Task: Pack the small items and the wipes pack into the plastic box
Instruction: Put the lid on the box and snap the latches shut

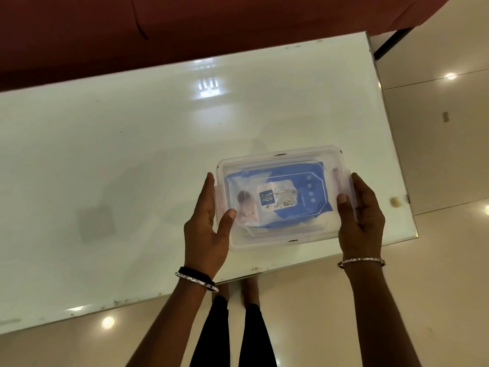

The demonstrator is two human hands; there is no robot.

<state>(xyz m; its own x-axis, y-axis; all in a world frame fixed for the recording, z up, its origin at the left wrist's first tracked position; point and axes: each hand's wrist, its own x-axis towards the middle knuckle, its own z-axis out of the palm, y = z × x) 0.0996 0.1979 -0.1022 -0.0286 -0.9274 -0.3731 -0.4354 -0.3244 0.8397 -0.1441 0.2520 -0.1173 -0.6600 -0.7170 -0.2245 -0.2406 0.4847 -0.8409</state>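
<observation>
A clear plastic box (267, 241) with its lid on sits over the near right part of the white table. Through the lid I see the blue wipes pack (291, 178) lying flat inside, its white label facing up. A thin pinkish item (336, 174) lies along the box's right wall; other small items are too blurred to tell. My left hand (205, 231) grips the box's left end, thumb on the lid. My right hand (361, 221) grips the right end, thumb on the lid too.
The glossy white table (132, 168) reaches far to the left and back. Its near edge and right corner lie close to the box. A dark red sofa (185, 27) stands behind the table. Cream floor tiles (436, 154) and my legs (232, 335) show below.
</observation>
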